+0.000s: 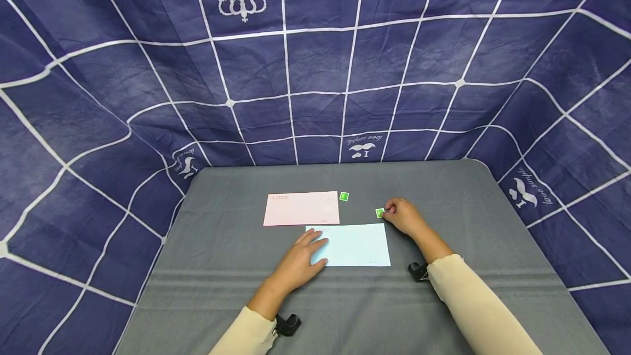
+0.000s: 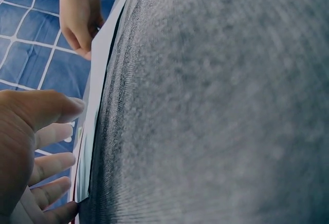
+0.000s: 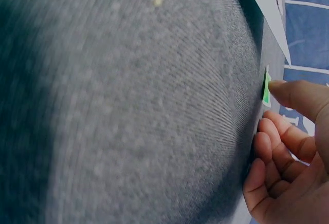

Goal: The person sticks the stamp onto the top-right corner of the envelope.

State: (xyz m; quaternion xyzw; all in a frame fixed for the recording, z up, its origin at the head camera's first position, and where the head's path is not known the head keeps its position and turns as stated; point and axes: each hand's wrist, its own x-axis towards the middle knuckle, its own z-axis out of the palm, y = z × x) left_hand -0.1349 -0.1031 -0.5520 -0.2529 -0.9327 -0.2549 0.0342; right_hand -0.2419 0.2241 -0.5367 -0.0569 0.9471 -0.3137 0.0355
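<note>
A light blue envelope (image 1: 355,245) lies on the grey cloth, and my left hand (image 1: 299,261) rests on its left end with fingers spread. In the left wrist view the left fingertips (image 2: 66,160) are right at the envelope's edge. Just above it a pink envelope (image 1: 302,209) lies flat. My right hand (image 1: 404,217), past the blue envelope's upper right corner, has its thumb and curled fingers at a small green stamp with a white border (image 1: 379,213). The right wrist view shows the thumb tip against this stamp (image 3: 267,89). A second green stamp (image 1: 344,196) lies beside the pink envelope's upper right corner.
The grey cloth-covered table (image 1: 222,267) is bordered by a dark blue curtain (image 1: 315,59) with white grid lines at the back and both sides. Black wrist mounts (image 1: 288,325) sit at the cuffs of the cream sleeves (image 1: 478,300).
</note>
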